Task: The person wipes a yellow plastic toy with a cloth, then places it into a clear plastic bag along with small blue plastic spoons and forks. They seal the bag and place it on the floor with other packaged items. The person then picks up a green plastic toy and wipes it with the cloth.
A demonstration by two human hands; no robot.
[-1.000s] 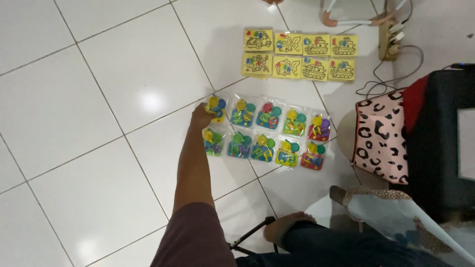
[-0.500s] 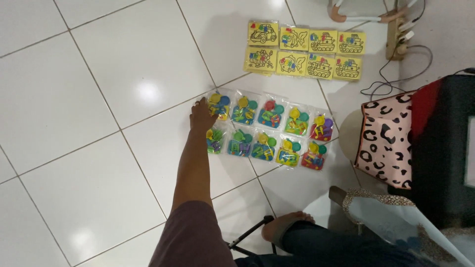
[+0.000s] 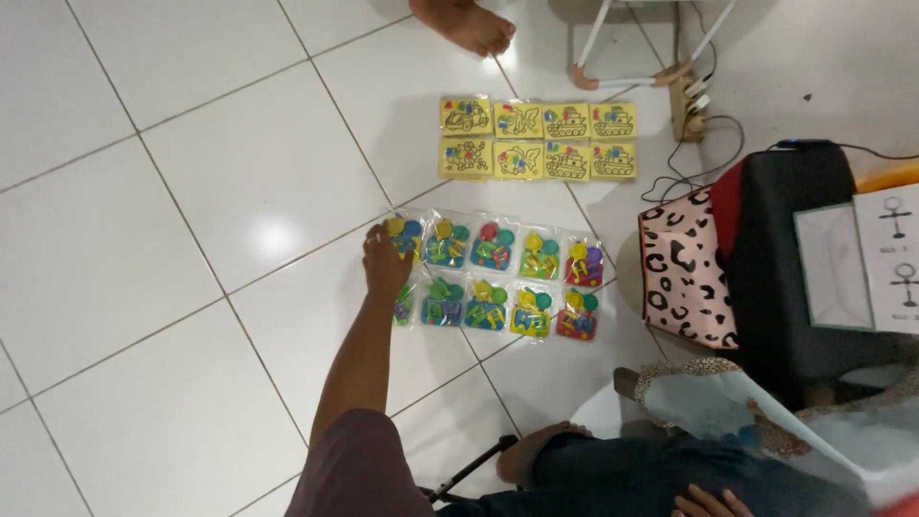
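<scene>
Now left hand (image 3: 385, 265) lies flat, fingers loose, on the leftmost clear plastic packets of coloured toy pieces (image 3: 406, 239) on white tiled floor (image 3: 191, 191), barely shifted since earlier; right hand (image 3: 706, 501) rests near lap, grip unclear.

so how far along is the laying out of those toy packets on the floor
Done: eight yellow picture cards sit in a tidy two-by-four block, and ten clear toy packets lie in two rows of five below them. In hand: the left hand rests on the leftmost packets at the end of the rows. Left: the rows run slightly slanted, and nothing more waiting to be placed is visible.
</scene>
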